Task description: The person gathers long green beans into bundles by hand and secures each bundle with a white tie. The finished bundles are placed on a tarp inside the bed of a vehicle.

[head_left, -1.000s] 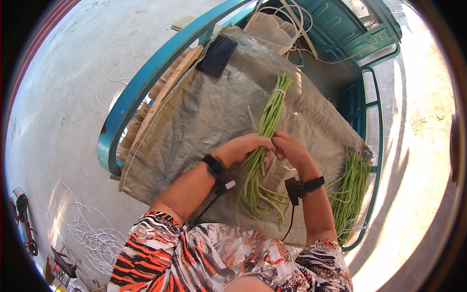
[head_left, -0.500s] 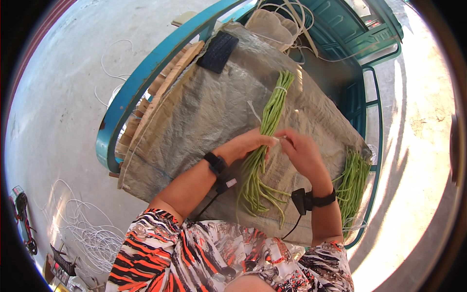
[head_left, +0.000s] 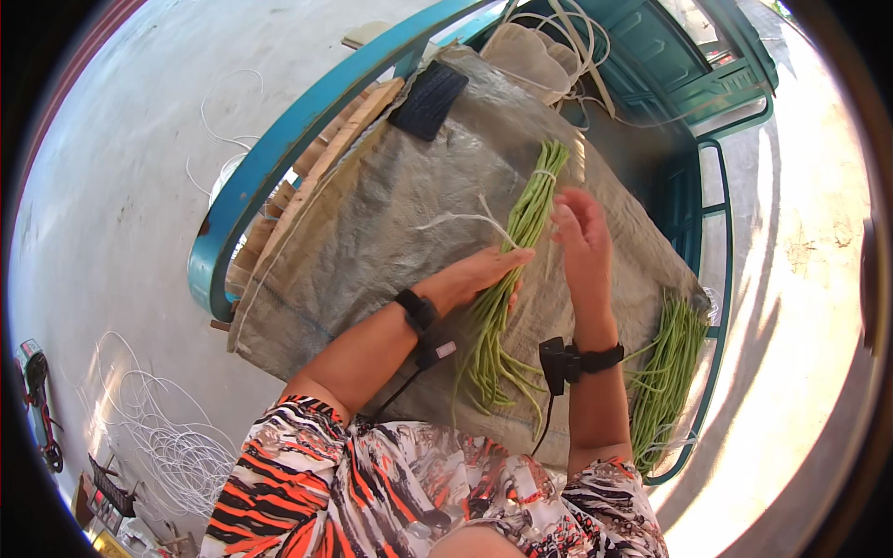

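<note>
A long bundle of green yard-long beans (head_left: pixel 526 219) lies slantwise over a greyish-brown woven sheet (head_left: pixel 372 246). White string (head_left: pixel 547 174) is tied round the bundle near its far end. My left hand (head_left: pixel 486 270) is wrapped round the bundle's middle, thumb on top. From beside that hand a loose white tie (head_left: pixel 479 218) trails out to the left over the sheet. My right hand (head_left: pixel 582 232) is raised just right of the beans, apart from them, fingers bent and slightly spread with nothing visible in them.
Another heap of long beans (head_left: pixel 668 372) lies at the sheet's right edge. A dark flat block (head_left: pixel 429 100) sits at the far left. Blue metal rails (head_left: pixel 279 144) edge the cart bed on the left. A pale scalloped basin (head_left: pixel 528 60) stands beyond. Tangled white cord (head_left: pixel 177 446) covers floor at lower left.
My right hand has let go of the white tie and moved away, up the bundle. The tie now trails to the left. My left hand still grips the beans.
</note>
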`<action>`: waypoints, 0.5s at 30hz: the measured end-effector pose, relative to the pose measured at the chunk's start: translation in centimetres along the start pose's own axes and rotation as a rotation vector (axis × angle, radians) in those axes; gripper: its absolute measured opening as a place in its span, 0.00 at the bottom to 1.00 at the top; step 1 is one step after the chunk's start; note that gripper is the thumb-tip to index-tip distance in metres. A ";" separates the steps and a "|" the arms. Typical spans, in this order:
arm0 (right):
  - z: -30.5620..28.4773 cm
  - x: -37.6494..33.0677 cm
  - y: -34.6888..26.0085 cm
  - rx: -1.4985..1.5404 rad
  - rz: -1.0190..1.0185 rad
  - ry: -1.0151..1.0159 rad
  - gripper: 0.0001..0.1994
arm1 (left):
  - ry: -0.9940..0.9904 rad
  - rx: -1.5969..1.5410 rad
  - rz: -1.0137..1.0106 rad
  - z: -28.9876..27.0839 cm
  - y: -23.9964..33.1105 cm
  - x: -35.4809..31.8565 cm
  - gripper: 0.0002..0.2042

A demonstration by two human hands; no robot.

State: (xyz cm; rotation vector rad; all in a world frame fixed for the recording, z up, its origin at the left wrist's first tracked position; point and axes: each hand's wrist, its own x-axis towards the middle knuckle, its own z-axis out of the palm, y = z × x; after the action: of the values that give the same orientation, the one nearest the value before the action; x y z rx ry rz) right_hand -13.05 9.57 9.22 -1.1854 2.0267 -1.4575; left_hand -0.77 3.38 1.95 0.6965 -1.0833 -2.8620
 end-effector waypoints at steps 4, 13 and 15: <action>-1.3 -1.9 5.0 0.341 0.704 -0.050 0.15 | -0.029 -0.064 -0.022 -0.6 0.0 0.2 0.16; -0.8 -3.3 9.6 1.017 0.727 -0.664 0.20 | -0.267 -0.387 -0.014 -0.3 1.3 -0.2 0.22; 0.0 -2.8 9.4 1.347 0.753 -0.759 0.21 | -0.273 -0.407 -0.012 0.0 1.5 -0.4 0.23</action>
State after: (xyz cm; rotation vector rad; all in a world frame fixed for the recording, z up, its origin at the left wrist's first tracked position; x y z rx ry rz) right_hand -15.30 12.85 0.19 -0.2105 0.5163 -1.2130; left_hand -0.61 2.30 3.02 0.2954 -0.4739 -3.1031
